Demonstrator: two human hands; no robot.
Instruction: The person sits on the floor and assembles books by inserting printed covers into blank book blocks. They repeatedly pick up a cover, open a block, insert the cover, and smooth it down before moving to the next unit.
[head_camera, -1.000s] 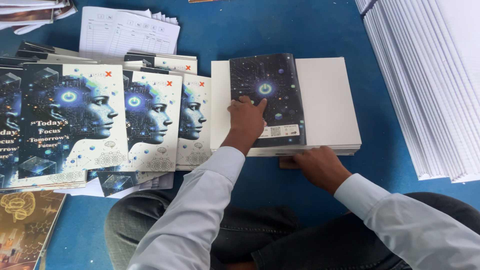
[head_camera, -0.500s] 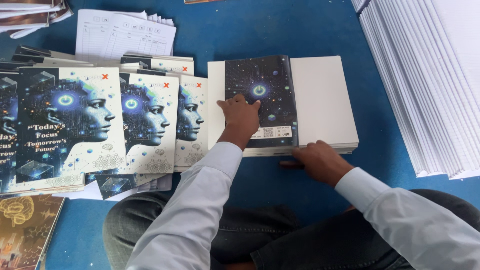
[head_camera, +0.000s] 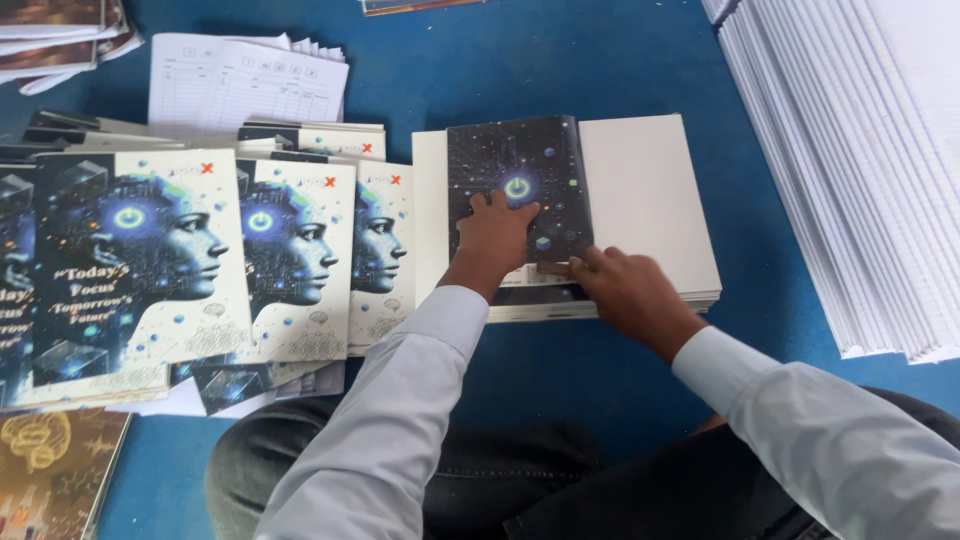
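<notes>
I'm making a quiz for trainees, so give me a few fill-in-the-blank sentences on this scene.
1. The left hand presses flat on a dark ____ sheet.
2. The right hand touches that sheet's ____ edge.
3. The sheet lies on a stack of white pages, which rests on a ____ surface.
4. The printed notebooks showing a profile face lie to the person's ____.

Missing words: cover; near; blue; left

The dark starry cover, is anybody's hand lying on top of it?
Yes, the left hand lies flat on the dark starry cover.
</notes>
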